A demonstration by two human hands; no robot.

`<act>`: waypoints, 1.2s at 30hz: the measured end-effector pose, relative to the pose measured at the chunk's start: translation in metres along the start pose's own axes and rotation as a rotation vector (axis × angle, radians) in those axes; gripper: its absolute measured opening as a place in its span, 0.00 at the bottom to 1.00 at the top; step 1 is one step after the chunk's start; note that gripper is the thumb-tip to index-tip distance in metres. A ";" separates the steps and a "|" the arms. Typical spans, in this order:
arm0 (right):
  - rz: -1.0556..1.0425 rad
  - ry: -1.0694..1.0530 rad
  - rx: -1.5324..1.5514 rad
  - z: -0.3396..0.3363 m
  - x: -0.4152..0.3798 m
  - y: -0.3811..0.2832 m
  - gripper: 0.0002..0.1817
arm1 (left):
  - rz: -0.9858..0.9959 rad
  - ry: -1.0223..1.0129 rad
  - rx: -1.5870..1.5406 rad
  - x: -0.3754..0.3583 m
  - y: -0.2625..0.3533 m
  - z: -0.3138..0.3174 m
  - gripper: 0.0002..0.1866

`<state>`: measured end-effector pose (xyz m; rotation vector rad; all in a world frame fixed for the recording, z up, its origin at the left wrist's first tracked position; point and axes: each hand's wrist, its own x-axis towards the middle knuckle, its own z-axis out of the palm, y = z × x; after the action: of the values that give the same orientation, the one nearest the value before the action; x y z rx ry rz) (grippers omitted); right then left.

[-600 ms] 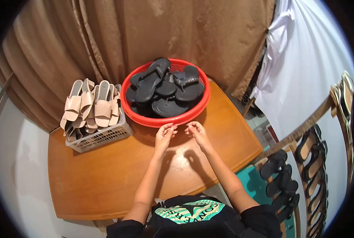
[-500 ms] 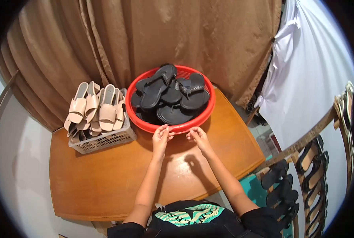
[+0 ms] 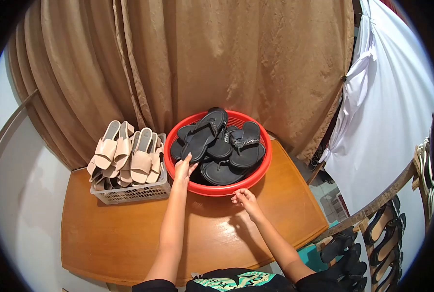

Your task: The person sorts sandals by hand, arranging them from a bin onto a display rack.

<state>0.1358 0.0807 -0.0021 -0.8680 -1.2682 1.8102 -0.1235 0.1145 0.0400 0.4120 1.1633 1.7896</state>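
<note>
In the head view, your left hand (image 3: pixel 184 171) has its fingertips at the near end of a black thong sandal (image 3: pixel 196 146), which lies tilted on top in the red plastic basket (image 3: pixel 220 191); whether the grip is closed, I cannot tell; your right hand (image 3: pixel 246 200) has curled fingers near the rim, and if they pinch something is unclear. The sandal is probably light, with a flexible sole, a bit smooth and not fragile; the sole edges give a better hold than the thin strap. I count one basket, one pale crate (image 3: pixel 129 195), one wooden table (image 3: pixel 129 238); at least five black sandals, at least four beige slides (image 3: pixel 141 164); overlap hides the exact numbers.
</note>
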 end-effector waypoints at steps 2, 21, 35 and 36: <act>0.012 -0.003 0.014 -0.001 -0.003 0.003 0.07 | 0.013 -0.016 0.000 -0.010 -0.002 -0.002 0.12; -0.193 -0.006 -0.413 0.000 0.035 -0.054 0.08 | 0.200 -0.036 -0.040 -0.158 -0.046 -0.070 0.16; -0.152 0.163 -1.515 0.074 0.146 -0.098 0.39 | 0.117 -0.003 -0.095 -0.165 -0.061 -0.067 0.15; -0.110 0.156 -1.498 0.076 0.145 -0.103 0.42 | 0.112 -0.012 -0.120 -0.166 -0.059 -0.066 0.16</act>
<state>0.0195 0.1961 0.1016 -1.5453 -2.4413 0.3971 -0.0536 -0.0525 -0.0101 0.4244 1.0360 1.9401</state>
